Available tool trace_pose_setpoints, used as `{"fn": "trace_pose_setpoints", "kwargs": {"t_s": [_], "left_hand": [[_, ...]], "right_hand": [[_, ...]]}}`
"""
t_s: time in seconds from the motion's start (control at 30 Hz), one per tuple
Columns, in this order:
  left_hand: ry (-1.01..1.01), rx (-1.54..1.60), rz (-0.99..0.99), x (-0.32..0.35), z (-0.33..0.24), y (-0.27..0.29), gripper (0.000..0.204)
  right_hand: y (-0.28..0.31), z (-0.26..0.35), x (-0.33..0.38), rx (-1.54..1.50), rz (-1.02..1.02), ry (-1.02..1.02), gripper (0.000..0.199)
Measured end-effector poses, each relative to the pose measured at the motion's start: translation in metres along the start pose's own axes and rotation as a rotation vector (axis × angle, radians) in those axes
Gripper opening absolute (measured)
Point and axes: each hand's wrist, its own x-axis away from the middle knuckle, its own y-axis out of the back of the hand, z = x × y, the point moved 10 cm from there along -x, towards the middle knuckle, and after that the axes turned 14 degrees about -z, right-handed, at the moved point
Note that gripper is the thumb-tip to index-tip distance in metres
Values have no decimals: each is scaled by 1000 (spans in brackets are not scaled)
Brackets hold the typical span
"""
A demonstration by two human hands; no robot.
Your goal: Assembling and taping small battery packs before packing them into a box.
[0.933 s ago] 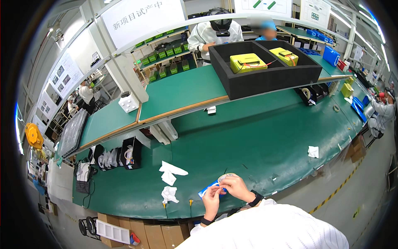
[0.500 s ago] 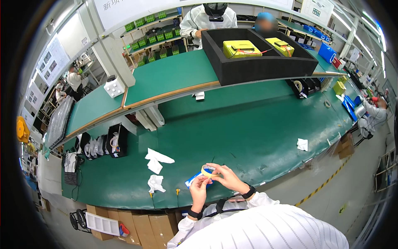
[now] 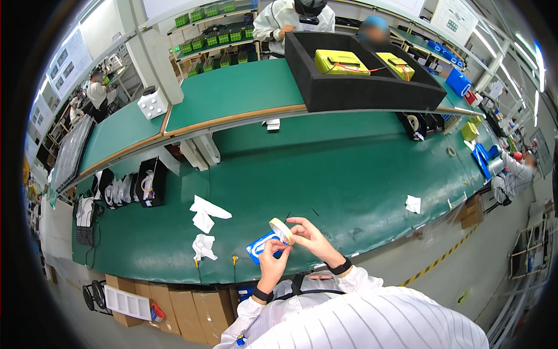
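Observation:
A roll of pale yellow tape is held tilted above the near edge of the green bench. My right hand grips the roll from its right side, thumb and fingers closed on the rim. At the lower rim my left hand pinches with thumb and forefinger; whether a loose tape end lies between them is too small to tell. Under and left of the roll lies a flat blue and white item, partly covered by the hands.
Crumpled white papers lie left of my hands, with a yellow-tipped cable nearby. A black foam tray with yellow battery packs stands on the raised shelf. Black bins sit at the left. Two people are across the bench.
The tape roll has turned and tipped upright, showing its open ring more. My hands have shifted around it, uncovering more of the blue and white item. The view has moved slightly.

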Motion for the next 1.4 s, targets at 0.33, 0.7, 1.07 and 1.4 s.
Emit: {"fn": "trace_pose_setpoints", "kwargs": {"t_s": [0.33, 0.7, 1.07, 1.4], "left_hand": [[91, 2, -109, -3, 16, 10, 12], [-127, -41, -128, -3, -17, 12, 10], [-310, -141, -187, 0, -21, 15, 8], [101, 151, -178, 1, 30, 9, 9]], "right_hand": [[-4, 22, 13, 375, -36, 226, 36], [-1, -2, 18, 630, -91, -17, 30], [3, 13, 19, 680, -272, 139, 36], [10, 7, 7, 656, -361, 251, 28]]}}
